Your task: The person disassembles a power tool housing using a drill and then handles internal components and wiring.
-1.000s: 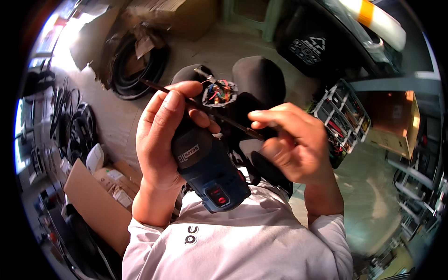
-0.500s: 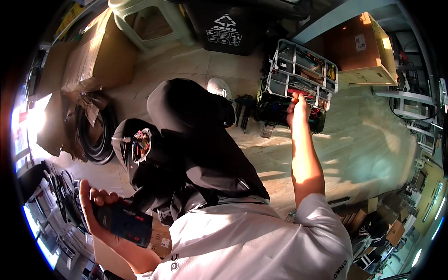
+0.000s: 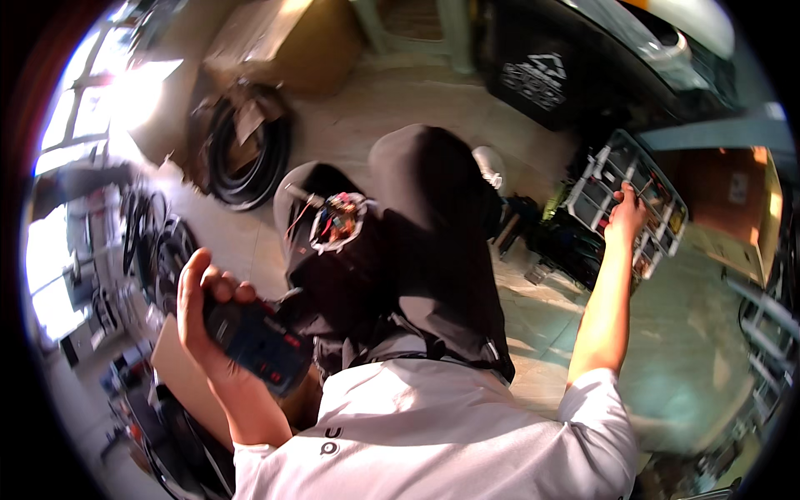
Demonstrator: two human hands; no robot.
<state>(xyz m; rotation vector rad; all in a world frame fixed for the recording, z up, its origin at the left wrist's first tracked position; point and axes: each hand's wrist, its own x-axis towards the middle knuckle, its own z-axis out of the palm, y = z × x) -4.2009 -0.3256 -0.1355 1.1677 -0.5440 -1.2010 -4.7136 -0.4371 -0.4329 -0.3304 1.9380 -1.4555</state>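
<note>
My left hand [image 3: 212,308], at the lower left, is wrapped round a dark blue cordless drill [image 3: 262,346] with red accents; its front end cannot be made out. My right arm reaches far out to the right. There my right hand [image 3: 627,215] is over a grey compartment tray [image 3: 596,192] holding small tools and parts, its fingers curled together. Whatever they pinch is too small and blurred to name. On my left thigh lies a pale-rimmed roundish piece [image 3: 339,223] full of coloured wires and small parts.
Beneath the tray is a dark toolbox [image 3: 567,242]. A black bin [image 3: 533,79] stands beyond it, and an open wooden box [image 3: 725,200] to its right. A coil of black hose [image 3: 218,171] and a cardboard box [image 3: 283,46] are at the far left.
The view has swung, so everything appears shifted rightward. My right hand has moved along the tray, away from its near edge. My left hand keeps hold of the drill.
</note>
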